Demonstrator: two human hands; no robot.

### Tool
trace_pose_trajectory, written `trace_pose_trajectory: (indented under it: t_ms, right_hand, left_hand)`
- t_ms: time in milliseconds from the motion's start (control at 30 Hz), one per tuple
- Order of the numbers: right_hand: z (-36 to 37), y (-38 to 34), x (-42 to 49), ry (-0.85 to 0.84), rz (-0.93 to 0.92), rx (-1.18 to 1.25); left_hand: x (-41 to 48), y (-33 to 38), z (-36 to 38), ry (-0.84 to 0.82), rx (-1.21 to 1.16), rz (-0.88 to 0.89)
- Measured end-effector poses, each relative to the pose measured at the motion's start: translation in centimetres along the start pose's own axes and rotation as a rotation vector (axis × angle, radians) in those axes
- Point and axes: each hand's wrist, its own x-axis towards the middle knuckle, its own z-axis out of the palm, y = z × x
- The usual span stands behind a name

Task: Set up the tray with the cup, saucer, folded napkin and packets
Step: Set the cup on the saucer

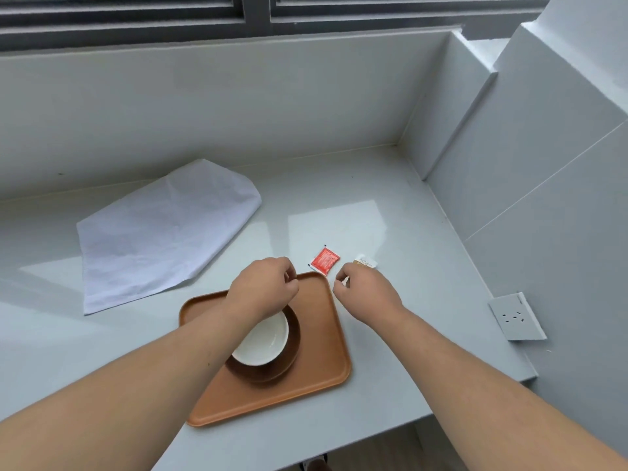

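Note:
An orange-brown tray (316, 379) lies on the white counter. On it a dark brown saucer (272, 372) carries a white cup (263, 345), partly covered by my left forearm. My left hand (263, 288) hovers over the tray's far edge, fingers curled, holding nothing visible. My right hand (365, 294) is just right of the tray's far right corner, fingers loosely curled, empty. A red packet (324, 261) lies on the counter just beyond the tray. A white and tan packet (366, 261) lies right of it, partly hidden by my right fingers. A white napkin (163, 232) lies spread out at the back left.
White walls (509, 185) close the counter at the back and right. A white wall socket (518, 316) sticks out on the right wall. The counter's front edge (373, 440) runs just below the tray, with floor beneath.

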Motion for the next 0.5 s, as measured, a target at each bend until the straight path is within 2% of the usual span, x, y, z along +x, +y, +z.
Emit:
trace_pose_trajectory:
  t_ms: [267,500]
  right_hand:
    - [-1.1,3.5,3.3,0.007,0.044,-0.043]
    - [-1.2,5.3,5.7,0.022,0.065,-0.086]
  left_hand:
    - [5.1,4.3,2.3,-0.009,0.080,0.059]
    - [8.2,6.3,4.0,-0.019,0.144,0.041]
